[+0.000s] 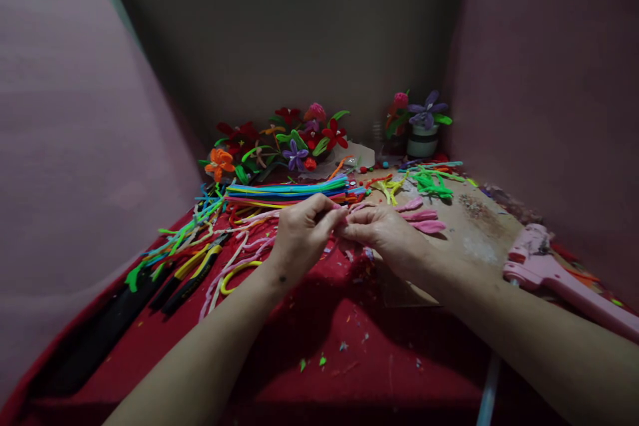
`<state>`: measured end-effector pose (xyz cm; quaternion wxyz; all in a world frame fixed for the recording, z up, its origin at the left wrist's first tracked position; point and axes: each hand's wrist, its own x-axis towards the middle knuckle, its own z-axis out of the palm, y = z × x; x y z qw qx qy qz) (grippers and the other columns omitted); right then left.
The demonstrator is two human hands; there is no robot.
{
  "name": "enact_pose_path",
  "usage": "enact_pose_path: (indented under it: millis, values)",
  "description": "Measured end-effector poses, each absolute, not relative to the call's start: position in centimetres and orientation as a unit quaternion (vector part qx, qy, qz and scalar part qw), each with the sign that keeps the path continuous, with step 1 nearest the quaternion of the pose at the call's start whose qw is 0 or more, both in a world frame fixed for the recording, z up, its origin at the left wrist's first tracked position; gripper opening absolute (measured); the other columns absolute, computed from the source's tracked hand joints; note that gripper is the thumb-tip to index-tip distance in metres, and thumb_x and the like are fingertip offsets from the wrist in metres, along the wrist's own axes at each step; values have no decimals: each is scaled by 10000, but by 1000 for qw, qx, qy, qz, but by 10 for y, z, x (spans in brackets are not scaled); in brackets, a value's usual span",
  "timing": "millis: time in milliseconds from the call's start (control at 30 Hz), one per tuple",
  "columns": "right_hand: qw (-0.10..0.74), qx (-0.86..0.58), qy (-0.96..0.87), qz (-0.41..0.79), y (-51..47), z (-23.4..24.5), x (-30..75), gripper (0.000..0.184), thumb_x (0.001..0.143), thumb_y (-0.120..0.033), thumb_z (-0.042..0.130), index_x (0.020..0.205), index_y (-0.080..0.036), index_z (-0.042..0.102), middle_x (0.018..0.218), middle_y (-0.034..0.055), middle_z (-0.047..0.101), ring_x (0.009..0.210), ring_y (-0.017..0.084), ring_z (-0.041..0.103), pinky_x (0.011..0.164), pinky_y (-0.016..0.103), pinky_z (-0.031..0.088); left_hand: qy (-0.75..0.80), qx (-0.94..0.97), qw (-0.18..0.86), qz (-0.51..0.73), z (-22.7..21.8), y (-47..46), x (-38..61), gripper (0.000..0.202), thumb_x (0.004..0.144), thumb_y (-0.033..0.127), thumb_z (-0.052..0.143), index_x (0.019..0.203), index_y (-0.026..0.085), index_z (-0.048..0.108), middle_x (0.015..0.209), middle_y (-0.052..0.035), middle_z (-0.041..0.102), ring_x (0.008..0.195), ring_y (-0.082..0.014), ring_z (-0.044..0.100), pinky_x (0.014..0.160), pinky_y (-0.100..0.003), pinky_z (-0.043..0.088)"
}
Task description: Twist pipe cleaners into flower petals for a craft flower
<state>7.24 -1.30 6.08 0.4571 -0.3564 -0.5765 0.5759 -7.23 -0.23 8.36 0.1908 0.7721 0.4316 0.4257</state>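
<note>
My left hand (302, 229) and my right hand (382, 233) meet at the middle of the table, fingertips pinched together. Between them is a pink pipe cleaner (342, 208), mostly covered by the fingers. Just past my right hand, folded pink pipe-cleaner pieces (428, 227) rest on a brown board (479, 229). A bundle of straight pipe cleaners (287, 192) in blue, green, yellow and red lies behind my left hand. Loose pink pipe cleaners (249, 253) and a yellow scissor handle (234, 273) are left of my left wrist.
Pliers (194, 276) with yellow-black handles lie at left. A pink glue gun (544, 269) with a glue stick is at right. Pipe-cleaner flowers (294, 154) and a small pot (423, 141) stand at the back. Green pieces (432, 184) lie on the board; scraps dot the red cloth (369, 373).
</note>
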Motion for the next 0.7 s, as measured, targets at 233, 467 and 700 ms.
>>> enact_pose_path:
  millis: [233,467,700]
  values:
    - [544,-378,-505,554,-5,57,76,221,626,-355,690,602,-145,624,562,-7,521,535,94,401,547,267,295,422,758,406,288,92,7,-76,161,728,301,590,710,145,555,579,16,556,493,-89,480,486,-205,357]
    - [561,-379,-422,603,-2,55,73,211,521,-292,760,609,-150,631,548,-29,502,540,91,404,560,267,296,406,866,-5,293,79,3,-80,149,788,211,498,686,189,605,608,-16,567,572,-116,471,544,-229,293]
    - [606,-339,-381,611,1,63,76,150,578,-219,724,619,-160,593,558,-35,502,521,78,409,537,250,304,447,678,381,443,85,17,-82,149,728,296,592,779,159,568,583,22,553,459,-88,473,442,-201,340]
